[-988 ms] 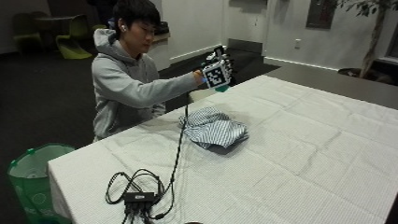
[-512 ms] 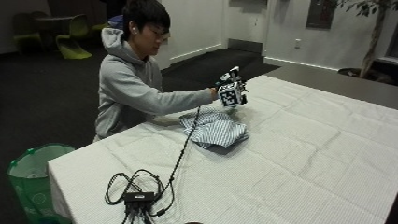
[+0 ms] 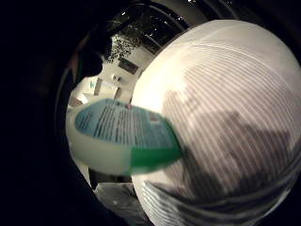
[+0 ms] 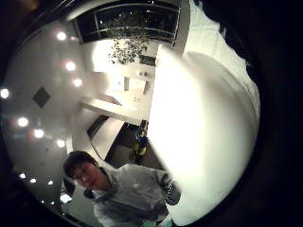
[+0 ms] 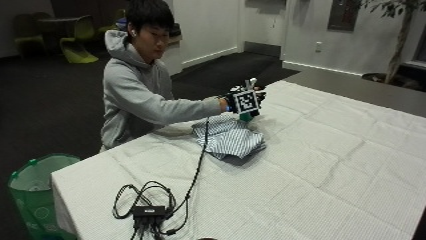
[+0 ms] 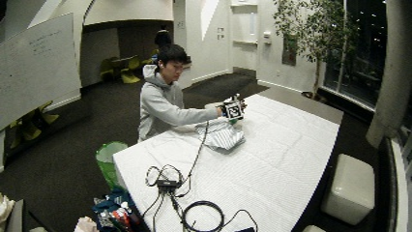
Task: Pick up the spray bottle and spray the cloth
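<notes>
Here the gloved right hand (image 5: pixel 243 101) grips the spray bottle (image 5: pixel 246 116) above the striped cloth (image 5: pixel 228 140). Only the little-finger palm view shows its teal label (image 3: pixel 123 125); the print is unreadable.

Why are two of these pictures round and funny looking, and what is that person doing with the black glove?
There is no robot here, just a person sitting at a table covered with a white tablecloth. Their right hand wears a black glove with tiny cameras on the palm. Those cameras take the two round pictures, looking out from the hand, so everything bends like in a fishbowl. The other two pictures come from cameras standing in the room, one closer and one farther back.

On the table lies a striped cloth, bunched up. The gloved hand holds a spray bottle up above it; you can see its white and green body with a label very close in one round picture. Near the table's edge sits a small black box with cables. A green bin stands on the floor beside the table.
</notes>
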The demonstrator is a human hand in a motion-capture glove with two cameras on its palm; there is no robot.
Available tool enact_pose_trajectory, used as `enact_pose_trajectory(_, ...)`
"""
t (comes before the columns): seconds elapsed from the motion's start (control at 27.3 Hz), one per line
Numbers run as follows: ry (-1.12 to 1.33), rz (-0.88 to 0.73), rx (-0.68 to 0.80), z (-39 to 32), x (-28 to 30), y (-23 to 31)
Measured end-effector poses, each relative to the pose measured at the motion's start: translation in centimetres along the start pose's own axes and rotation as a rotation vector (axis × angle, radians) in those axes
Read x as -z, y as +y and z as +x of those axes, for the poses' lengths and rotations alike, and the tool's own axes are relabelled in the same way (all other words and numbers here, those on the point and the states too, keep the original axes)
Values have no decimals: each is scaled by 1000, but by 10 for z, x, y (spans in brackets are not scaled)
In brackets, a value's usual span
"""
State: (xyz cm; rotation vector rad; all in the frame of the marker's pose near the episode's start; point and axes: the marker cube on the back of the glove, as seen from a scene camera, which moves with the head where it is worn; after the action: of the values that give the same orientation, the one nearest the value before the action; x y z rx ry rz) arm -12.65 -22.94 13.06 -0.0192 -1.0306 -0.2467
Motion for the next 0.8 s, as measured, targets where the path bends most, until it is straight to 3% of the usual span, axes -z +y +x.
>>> enact_pose_trajectory(0.15, 23, 21, 2, -9, 23, 23)
enact_pose_trajectory(0.55, -18, -132, 15, -42, 61, 100)
enact_pose_trajectory(0.7, -28, 6, 21, -48, 65, 92)
enact_pose_trajectory(0.8, -38, -22, 37, -53, 64, 104)
